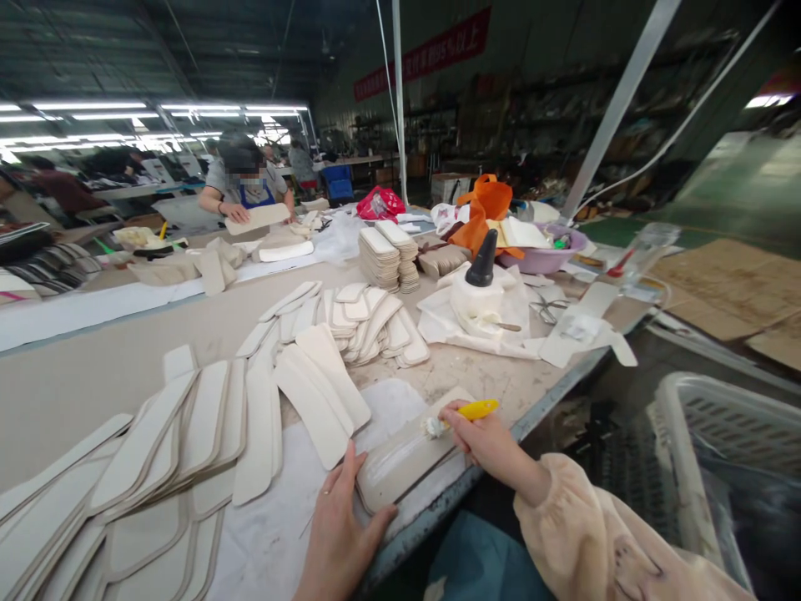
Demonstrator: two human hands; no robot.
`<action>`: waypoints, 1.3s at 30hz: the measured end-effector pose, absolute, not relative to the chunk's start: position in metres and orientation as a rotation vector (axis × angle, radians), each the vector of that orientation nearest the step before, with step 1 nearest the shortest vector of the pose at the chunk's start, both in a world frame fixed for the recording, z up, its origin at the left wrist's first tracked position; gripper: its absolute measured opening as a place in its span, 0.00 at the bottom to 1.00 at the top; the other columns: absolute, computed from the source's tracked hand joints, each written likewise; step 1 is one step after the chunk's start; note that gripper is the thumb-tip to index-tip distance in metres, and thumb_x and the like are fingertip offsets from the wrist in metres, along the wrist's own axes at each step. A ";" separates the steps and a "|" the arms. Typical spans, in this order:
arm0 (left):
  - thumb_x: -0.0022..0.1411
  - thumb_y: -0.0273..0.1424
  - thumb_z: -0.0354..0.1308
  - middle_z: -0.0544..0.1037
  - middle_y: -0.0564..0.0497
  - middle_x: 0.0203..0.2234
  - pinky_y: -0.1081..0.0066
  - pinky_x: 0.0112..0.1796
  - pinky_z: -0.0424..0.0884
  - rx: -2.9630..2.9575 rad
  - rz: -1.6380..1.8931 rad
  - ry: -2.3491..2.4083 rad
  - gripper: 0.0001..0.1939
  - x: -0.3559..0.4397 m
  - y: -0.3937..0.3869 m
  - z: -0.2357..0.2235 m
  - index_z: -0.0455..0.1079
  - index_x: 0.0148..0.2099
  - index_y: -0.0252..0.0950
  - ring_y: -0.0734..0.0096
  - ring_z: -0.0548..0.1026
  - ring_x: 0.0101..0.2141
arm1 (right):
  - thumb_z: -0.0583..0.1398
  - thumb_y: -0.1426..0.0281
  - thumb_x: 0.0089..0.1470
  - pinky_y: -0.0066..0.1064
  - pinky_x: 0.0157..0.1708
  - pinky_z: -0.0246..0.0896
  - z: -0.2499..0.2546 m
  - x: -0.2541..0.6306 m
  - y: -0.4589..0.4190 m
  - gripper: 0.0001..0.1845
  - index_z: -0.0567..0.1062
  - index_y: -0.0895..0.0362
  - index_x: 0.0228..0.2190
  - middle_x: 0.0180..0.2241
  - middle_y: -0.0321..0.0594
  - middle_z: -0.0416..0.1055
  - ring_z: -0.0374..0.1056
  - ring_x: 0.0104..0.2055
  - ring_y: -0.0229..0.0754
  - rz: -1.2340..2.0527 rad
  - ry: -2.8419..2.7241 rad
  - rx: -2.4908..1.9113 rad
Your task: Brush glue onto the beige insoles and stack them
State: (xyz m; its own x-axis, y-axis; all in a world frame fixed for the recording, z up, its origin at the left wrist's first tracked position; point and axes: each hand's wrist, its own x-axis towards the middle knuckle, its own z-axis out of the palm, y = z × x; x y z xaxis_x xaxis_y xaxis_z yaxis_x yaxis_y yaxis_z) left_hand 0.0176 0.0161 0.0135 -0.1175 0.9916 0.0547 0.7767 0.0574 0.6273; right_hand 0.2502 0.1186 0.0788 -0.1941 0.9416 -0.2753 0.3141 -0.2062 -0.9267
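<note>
My right hand (pixel 479 438) is closed around a brush with a yellow handle (pixel 479 410). White paste clings to the brush's bristles (pixel 433 427), which touch a long beige panel (pixel 406 459) with rounded corners. A glossy wet streak runs along that panel. My left hand (pixel 343 522) has its thumb and fingers spread around the panel's near left end, touching its edge. Under the panel lies a white sheet (pixel 275 534). Just beyond my left hand, a few pale panels (pixel 322 384) overlap one another.
Fanned stacks of panels (pixel 168 451) cover the left side. Behind the work stand a white glue container (pixel 476 300) with a black cone (pixel 483 260), scissors (pixel 549 310) and a purple basin (pixel 544 257). A plastic crate (pixel 682 451) sits right of the table edge. A co-worker (pixel 247 179) handles a panel opposite.
</note>
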 end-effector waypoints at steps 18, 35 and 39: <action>0.51 0.38 0.63 0.67 0.41 0.57 0.55 0.58 0.59 1.777 0.785 1.917 0.46 0.018 0.013 0.014 0.46 0.67 0.35 0.54 0.64 0.58 | 0.52 0.49 0.56 0.24 0.13 0.45 0.090 0.248 0.096 0.22 0.68 0.55 0.34 0.12 0.23 0.53 0.49 0.11 0.31 1.602 -1.355 -1.329; 0.53 0.39 0.61 0.70 0.42 0.55 0.52 0.56 0.61 1.797 0.763 1.932 0.46 0.016 0.015 0.009 0.43 0.68 0.38 0.53 0.67 0.56 | 0.53 0.63 0.56 0.24 0.14 0.46 0.076 0.257 0.113 0.11 0.69 0.55 0.27 0.11 0.25 0.56 0.50 0.11 0.31 1.526 -1.532 -1.525; 0.53 0.39 0.61 0.70 0.42 0.56 0.53 0.56 0.62 1.804 0.710 1.956 0.46 0.016 0.017 0.010 0.43 0.68 0.36 0.53 0.66 0.56 | 0.53 0.61 0.55 0.25 0.14 0.47 0.077 0.295 0.138 0.12 0.71 0.55 0.29 0.11 0.26 0.56 0.51 0.11 0.32 1.385 -1.509 -1.623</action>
State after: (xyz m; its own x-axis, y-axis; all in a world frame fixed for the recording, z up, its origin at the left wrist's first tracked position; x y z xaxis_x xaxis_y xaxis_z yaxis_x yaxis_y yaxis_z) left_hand 0.0160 0.0169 0.0102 -0.0991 0.9934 0.0569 0.7986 0.0453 0.6001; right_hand 0.2949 0.1380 0.0774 -0.1449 0.9355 -0.3221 0.4015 -0.2419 -0.8833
